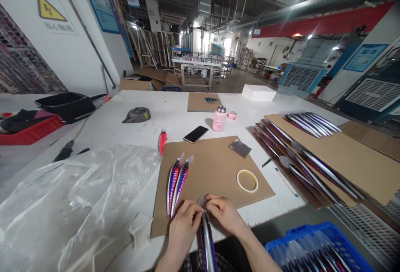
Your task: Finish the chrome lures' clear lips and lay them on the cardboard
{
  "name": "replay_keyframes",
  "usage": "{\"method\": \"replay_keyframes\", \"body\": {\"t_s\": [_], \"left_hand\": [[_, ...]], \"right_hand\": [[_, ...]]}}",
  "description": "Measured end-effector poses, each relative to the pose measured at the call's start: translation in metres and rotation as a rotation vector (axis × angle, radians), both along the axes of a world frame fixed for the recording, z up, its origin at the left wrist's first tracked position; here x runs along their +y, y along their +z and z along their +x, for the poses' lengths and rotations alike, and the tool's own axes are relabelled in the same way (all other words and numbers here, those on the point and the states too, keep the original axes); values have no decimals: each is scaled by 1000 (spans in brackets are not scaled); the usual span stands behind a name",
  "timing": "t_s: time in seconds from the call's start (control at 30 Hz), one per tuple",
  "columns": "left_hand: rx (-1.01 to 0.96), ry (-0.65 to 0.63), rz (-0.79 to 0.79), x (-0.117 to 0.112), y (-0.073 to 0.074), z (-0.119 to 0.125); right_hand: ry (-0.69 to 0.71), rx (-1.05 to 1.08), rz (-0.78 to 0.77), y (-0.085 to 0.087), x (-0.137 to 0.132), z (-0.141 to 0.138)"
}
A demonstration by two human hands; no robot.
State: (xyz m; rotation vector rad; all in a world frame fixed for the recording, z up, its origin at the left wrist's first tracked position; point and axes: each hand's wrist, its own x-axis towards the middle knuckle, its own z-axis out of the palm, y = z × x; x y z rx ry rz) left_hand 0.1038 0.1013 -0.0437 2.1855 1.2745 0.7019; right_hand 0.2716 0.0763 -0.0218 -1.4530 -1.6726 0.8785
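A long silver and purple fishing lure (207, 243) points away from me at the table's near edge, its clear lip at the far end. My left hand (184, 227) is closed, its thumb and forefinger pinching the lure's lip end. From the other side my right hand (225, 212) pinches the same end with fingers closed. Whatever small part lies between the fingertips is hidden. Left of my hands, two purple, red and silver lures (177, 182) lie side by side on a cardboard sheet (209, 165). A roll of masking tape (247, 181) lies on the board's right side.
Past the board are a phone (195, 134), a pink bottle (219, 119) and a red lure (162, 142). Plastic sheeting (81, 205) covers the left. Stacked cardboard with lures (328, 155) stands right, above a blue crate (293, 234) of lures. A grey cap (137, 115) lies farther back.
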Motion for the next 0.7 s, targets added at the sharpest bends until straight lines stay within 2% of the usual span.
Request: {"method": "replay_keyframes", "body": {"t_s": [0.13, 0.3, 0.5, 0.63, 0.7], "left_hand": [[-3, 2, 2, -1, 1, 0], [-11, 7, 13, -1, 1, 0], [-38, 6, 3, 0, 0, -1], [-74, 7, 11, 1, -1, -2], [-99, 5, 16, 1, -3, -3]], "right_hand": [[-28, 1, 3, 3, 1, 0], [-45, -43, -1, -3, 3, -6], [-168, -124, 2, -8, 3, -16], [-256, -146, 5, -8, -15, -21], [-262, -143, 18, -17, -34, -23]]}}
